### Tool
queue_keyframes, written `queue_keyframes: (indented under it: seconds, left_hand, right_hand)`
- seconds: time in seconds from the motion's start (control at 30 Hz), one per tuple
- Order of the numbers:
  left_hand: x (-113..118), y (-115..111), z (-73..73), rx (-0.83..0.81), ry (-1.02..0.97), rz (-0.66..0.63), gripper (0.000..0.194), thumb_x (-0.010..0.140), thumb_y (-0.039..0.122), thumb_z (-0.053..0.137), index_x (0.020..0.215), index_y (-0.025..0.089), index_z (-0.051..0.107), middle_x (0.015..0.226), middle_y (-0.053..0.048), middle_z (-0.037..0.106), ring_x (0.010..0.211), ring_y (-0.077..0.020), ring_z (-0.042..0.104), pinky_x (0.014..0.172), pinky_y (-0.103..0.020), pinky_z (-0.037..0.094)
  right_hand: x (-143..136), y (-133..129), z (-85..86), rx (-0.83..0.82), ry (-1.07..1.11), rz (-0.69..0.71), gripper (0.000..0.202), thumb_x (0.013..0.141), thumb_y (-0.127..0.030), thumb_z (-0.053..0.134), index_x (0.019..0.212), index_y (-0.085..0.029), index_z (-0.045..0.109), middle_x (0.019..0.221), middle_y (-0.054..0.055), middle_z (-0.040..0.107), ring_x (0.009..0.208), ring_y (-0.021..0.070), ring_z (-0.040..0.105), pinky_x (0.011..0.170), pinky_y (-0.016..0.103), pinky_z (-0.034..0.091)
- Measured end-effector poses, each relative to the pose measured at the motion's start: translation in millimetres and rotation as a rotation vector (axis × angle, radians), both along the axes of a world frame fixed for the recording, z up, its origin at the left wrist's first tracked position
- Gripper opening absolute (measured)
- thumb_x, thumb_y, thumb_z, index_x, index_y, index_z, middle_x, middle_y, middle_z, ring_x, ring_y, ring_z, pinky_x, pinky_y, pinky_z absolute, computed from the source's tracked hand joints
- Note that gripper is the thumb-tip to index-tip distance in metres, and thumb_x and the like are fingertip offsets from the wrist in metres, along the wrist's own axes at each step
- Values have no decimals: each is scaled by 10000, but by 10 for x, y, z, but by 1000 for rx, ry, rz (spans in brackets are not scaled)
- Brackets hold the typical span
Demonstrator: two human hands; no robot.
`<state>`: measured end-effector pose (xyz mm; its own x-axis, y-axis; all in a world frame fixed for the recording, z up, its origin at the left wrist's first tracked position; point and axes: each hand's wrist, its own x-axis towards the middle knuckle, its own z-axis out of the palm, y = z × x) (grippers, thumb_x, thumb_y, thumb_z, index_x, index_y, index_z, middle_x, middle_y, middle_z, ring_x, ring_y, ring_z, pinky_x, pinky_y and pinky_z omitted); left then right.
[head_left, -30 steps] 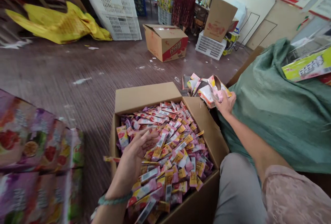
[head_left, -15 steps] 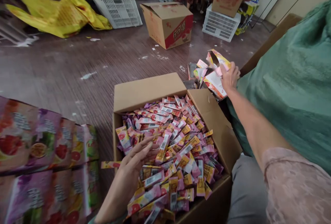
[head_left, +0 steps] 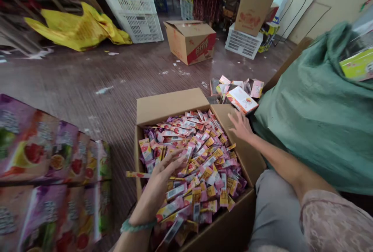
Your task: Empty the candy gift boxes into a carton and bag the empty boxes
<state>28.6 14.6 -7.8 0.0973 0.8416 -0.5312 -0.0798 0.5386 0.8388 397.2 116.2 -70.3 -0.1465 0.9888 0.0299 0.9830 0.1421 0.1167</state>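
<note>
An open cardboard box [head_left: 171, 109] in front of me is heaped with small pink, yellow and purple stick sachets [head_left: 208, 159]. Over the left part of the heap is my left hand [head_left: 164, 174], fingers stretched out and holding nothing; whether it touches the sachets I cannot tell. My right hand [head_left: 241, 126] is spread and bare above the box's right flap. Just beyond it, a white and orange printed carton [head_left: 242, 99] lies on a pile of small packaging cartons [head_left: 223, 81] on the floor.
Colourful fruit-printed pouches [head_left: 43, 147] stand in rows at left. A large green sack [head_left: 314, 116] bulges at right. Farther off are a closed-looking cardboard carton [head_left: 189, 40], white crates [head_left: 142, 26], a yellow plastic sheet [head_left: 78, 26] and a box on a crate [head_left: 244, 42].
My right hand has let go of a small pink and yellow carton at the pile and drawn back toward the box. My left hand remains over the sachets. The view has shifted slightly.
</note>
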Motion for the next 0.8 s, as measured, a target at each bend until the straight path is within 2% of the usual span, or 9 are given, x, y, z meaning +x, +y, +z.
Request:
queue_keyframes:
  seconds: [0.13,0.23,0.3,0.37,0.47,0.57,0.63,0.7,0.8]
  left_hand:
    - [-13,-4,109,86,-10,-6,574,691,633,795,1142,279,762,1167,-75,784,1120,-345,698,956,-445,534]
    - [65,-133,238,256,1,-1,421,766,512,715,1072,228,762,1277,-123,750,1150,-332,685,968,-432,529]
    - [124,-173,276,285,22,48,306,762,418,761,964,188,776,1120,-113,789,1071,-302,703,941,-382,525]
    - [114,-103,224,381,168,-5,263,861,396,720,971,165,778,1012,-101,783,996,-279,700,903,-375,514]
    - [-41,41,74,425,242,83,167,884,333,741,940,177,765,902,-63,748,930,-242,677,842,-343,489]
    - [-281,-24,20,415,132,275,208,902,346,744,785,178,706,771,-45,682,807,-200,637,767,-324,466]
    - [-534,-233,2,437,4,465,239,922,387,720,807,178,704,747,-33,660,744,-174,611,741,-315,461]
    - [-875,-597,-80,469,-7,690,247,936,399,695,832,175,706,751,-21,652,715,-154,583,737,-303,457]
    - [-1415,-1466,-316,301,395,1021,263,910,261,682,669,186,607,676,12,575,697,-146,523,749,-292,430]
  right_hand:
    - [-2,-678,200,-93,-14,141,725,914,-401,792,1569,-212,547,1677,235,330,1483,431,413,1152,574,460]
    - [136,-1238,258,-12,32,235,550,986,-427,655,1467,-160,635,1558,252,476,1404,407,516,1133,567,486]
    - [244,-1508,140,38,116,288,575,1025,-516,516,1441,-139,640,1488,269,523,1387,422,532,1121,604,490]
    - [283,-1653,-85,-8,179,299,650,1007,-582,463,1464,-145,614,1503,275,506,1424,450,502,1128,637,478]
    - [144,-1840,-436,-264,169,356,695,975,-606,417,1528,-208,554,1481,224,566,1368,418,577,1077,603,536]
    - [-41,-2026,-616,-544,47,308,747,960,-591,334,1524,-154,555,1417,241,623,1286,414,643,1007,583,584]
    - [-77,-2048,-643,-619,-22,334,704,957,-526,283,1437,-159,645,1483,244,588,1324,430,618,1034,606,564]
    - [-33,-2002,-635,-600,-46,427,647,944,-442,257,1297,-208,745,1527,201,572,1357,418,598,1089,612,532]
    - [82,-1941,-645,-498,-39,510,638,925,-382,237,1179,-218,799,1492,190,604,1320,409,625,1109,609,520]
